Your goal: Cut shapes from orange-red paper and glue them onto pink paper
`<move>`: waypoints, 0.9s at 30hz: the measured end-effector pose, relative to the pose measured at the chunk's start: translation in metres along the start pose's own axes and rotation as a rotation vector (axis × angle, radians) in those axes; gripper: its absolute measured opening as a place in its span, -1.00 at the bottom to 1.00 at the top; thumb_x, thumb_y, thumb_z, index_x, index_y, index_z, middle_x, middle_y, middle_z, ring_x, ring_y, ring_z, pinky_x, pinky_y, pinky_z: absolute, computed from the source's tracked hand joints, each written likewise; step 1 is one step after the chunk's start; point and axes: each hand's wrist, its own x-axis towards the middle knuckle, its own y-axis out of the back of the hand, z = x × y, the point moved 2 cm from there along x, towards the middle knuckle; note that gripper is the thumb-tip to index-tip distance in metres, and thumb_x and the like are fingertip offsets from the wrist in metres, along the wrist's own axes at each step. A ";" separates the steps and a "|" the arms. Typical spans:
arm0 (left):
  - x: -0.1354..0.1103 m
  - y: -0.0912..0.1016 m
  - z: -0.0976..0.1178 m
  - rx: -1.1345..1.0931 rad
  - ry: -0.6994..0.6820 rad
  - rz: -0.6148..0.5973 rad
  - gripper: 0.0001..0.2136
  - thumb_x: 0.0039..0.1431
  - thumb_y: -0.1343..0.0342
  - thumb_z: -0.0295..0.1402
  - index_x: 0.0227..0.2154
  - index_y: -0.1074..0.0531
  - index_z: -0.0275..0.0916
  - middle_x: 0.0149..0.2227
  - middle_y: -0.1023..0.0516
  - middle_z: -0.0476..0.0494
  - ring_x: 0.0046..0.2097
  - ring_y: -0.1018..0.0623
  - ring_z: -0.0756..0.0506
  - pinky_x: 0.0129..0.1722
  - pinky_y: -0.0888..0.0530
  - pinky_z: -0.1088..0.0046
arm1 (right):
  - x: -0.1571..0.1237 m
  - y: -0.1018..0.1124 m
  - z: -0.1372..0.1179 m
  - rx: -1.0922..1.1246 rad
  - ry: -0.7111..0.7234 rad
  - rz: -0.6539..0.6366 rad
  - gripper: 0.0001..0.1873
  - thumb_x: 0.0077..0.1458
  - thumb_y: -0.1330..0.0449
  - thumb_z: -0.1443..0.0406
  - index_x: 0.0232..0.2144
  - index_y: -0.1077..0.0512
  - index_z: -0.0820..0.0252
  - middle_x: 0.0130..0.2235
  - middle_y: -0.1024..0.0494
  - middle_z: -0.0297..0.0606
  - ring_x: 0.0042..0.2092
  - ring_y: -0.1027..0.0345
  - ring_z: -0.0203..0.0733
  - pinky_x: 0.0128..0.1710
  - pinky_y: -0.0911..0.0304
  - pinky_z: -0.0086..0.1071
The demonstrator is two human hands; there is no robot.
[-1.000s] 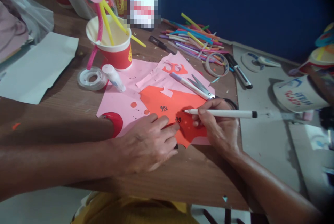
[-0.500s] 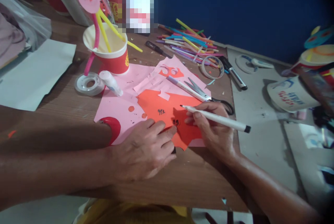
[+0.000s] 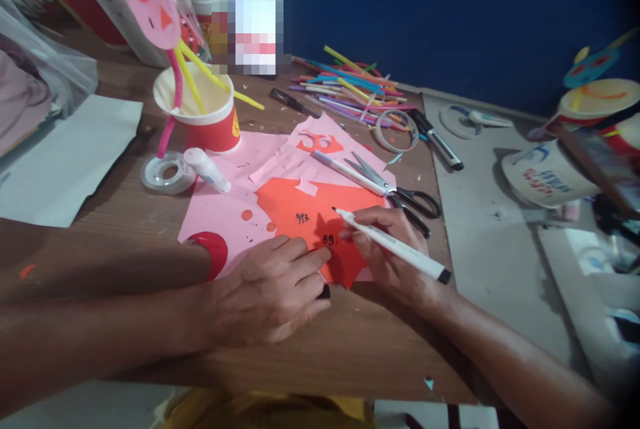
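Observation:
An orange paper sheet (image 3: 285, 196) with cut edges and small black markings lies over pink paper (image 3: 200, 212). My left hand (image 3: 275, 282) lies palm down on its near edge, fingers slightly apart. Something black (image 3: 325, 292) peeks out beneath those fingers, mostly hidden. In my right hand (image 3: 387, 249) is a white marker (image 3: 395, 246), pinched between thumb and fingers, its dark tip pointing left just over the orange sheet. Scissors (image 3: 390, 186) and a capped pen (image 3: 350, 174) lie just beyond.
A paper cup (image 3: 210, 126) holding a pink cut-out figure stands at the back left, near a tape roll (image 3: 167, 172) and a glue stick (image 3: 207, 169). Colourful sticks (image 3: 350, 82) lie in a pile behind. A black marker (image 3: 440, 139) and another cup (image 3: 547, 176) are on the right.
My right hand has lowered and tilted the white marker more steeply, its tip shifting slightly over the orange sheet. My left hand stays on the paper. The whole view has shifted slightly.

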 end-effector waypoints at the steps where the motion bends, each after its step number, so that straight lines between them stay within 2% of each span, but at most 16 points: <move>1: -0.001 0.001 0.000 -0.009 -0.011 0.008 -0.80 0.16 0.02 -0.32 -0.48 -0.41 -0.29 -0.18 -0.51 -0.21 -0.35 -0.37 -0.07 -0.34 -0.29 0.37 | -0.001 -0.001 0.003 0.053 -0.043 0.005 -0.87 0.11 -0.08 0.33 -0.24 -0.26 0.12 -0.34 -0.51 -0.25 -0.35 -0.44 -0.21 -0.40 -0.32 -0.37; 4: -0.002 0.002 0.000 -0.023 -0.007 -0.005 -0.78 0.18 0.05 -0.32 -0.47 -0.41 -0.29 -0.15 -0.50 -0.21 -0.33 -0.38 -0.07 -0.35 -0.29 0.36 | -0.001 -0.004 0.011 0.290 -0.187 0.063 -0.89 0.14 -0.08 0.28 -0.24 -0.26 0.12 -0.33 -0.48 -0.26 -0.36 -0.45 -0.24 -0.36 -0.35 -0.35; 7: -0.003 0.003 0.001 -0.021 0.001 -0.033 -0.76 0.20 0.08 -0.30 -0.46 -0.42 -0.28 -0.13 -0.50 -0.21 -0.31 -0.40 -0.08 -0.34 -0.31 0.36 | 0.002 -0.005 0.017 0.534 -0.307 0.101 -0.90 0.16 -0.08 0.25 -0.26 -0.26 0.12 -0.37 -0.45 -0.33 -0.40 -0.44 -0.29 -0.41 -0.35 -0.41; 11: -0.004 0.003 0.003 -0.027 0.017 0.021 -0.80 0.17 0.02 -0.32 -0.47 -0.42 -0.29 -0.20 -0.52 -0.19 -0.28 -0.41 -0.10 -0.29 -0.34 0.36 | 0.008 -0.004 0.019 0.690 -0.367 0.107 -0.92 0.16 -0.08 0.25 -0.30 -0.26 0.13 -0.45 -0.44 -0.40 -0.51 -0.39 -0.37 -0.53 -0.30 -0.51; 18: -0.006 0.006 0.004 -0.054 0.043 0.041 -0.79 0.18 0.02 -0.33 -0.45 -0.43 -0.31 -0.27 -0.53 -0.18 -0.25 -0.44 -0.08 -0.25 -0.37 0.40 | 0.009 -0.005 0.020 0.713 -0.367 0.117 -0.92 0.14 -0.11 0.25 -0.33 -0.28 0.13 -0.52 -0.42 -0.43 -0.54 -0.33 -0.39 -0.56 -0.24 -0.52; 24: -0.009 0.005 0.000 -0.058 -0.002 0.034 -0.79 0.20 0.03 -0.29 -0.33 -0.43 -0.31 -0.36 -0.51 -0.13 -0.27 -0.45 -0.05 -0.24 -0.38 0.45 | 0.007 -0.006 0.016 0.627 -0.309 0.138 -0.90 0.12 -0.13 0.26 -0.33 -0.28 0.15 -0.55 -0.39 -0.44 -0.55 -0.28 -0.38 -0.56 -0.19 -0.51; 27: -0.012 0.003 -0.003 -0.093 -0.005 0.079 -0.80 0.18 0.00 -0.28 -0.28 -0.42 -0.30 -0.36 -0.52 -0.10 -0.28 -0.47 -0.03 -0.24 -0.39 0.48 | 0.007 -0.006 0.015 0.596 -0.301 0.133 -0.89 0.13 -0.12 0.25 -0.33 -0.27 0.16 -0.58 -0.37 -0.45 -0.55 -0.25 -0.38 -0.56 -0.19 -0.50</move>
